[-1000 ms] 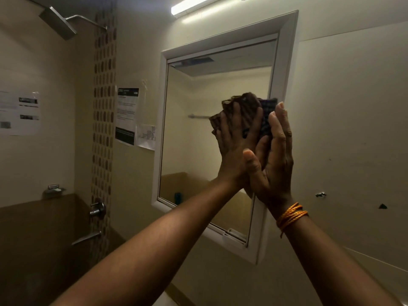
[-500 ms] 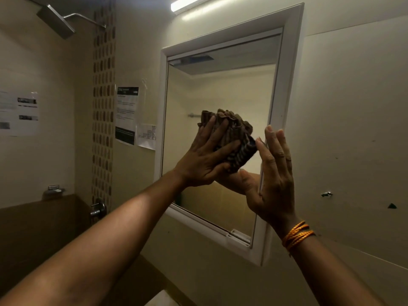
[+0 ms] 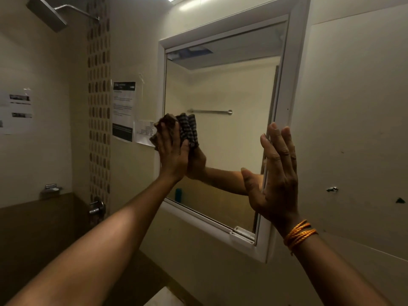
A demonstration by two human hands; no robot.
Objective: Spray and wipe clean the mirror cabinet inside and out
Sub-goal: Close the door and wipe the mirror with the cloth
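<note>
The mirror cabinet [image 3: 293, 85] hangs on the wall with a white frame, its mirrored door closed. My left hand [image 3: 171, 155] presses a crumpled dark striped cloth [image 3: 165, 123] flat against the glass at the mirror's left edge, fingers straight. My right hand [image 3: 276, 175] lies flat with straight fingers on the right side of the frame and the mirror's right edge. An orange cord is wound round my right wrist. The glass reflects both hands and a towel rail.
Paper notices [image 3: 123, 111] are stuck on the wall left of the cabinet, beside a strip of patterned tiles [image 3: 98, 107]. A shower head [image 3: 47, 14] juts out at top left, a tap knob [image 3: 96, 207] below. A light strip shines above the cabinet.
My left hand has swept the cloth leftward and down across the glass, from the right side to the left edge. My right hand has stayed on the right frame.
</note>
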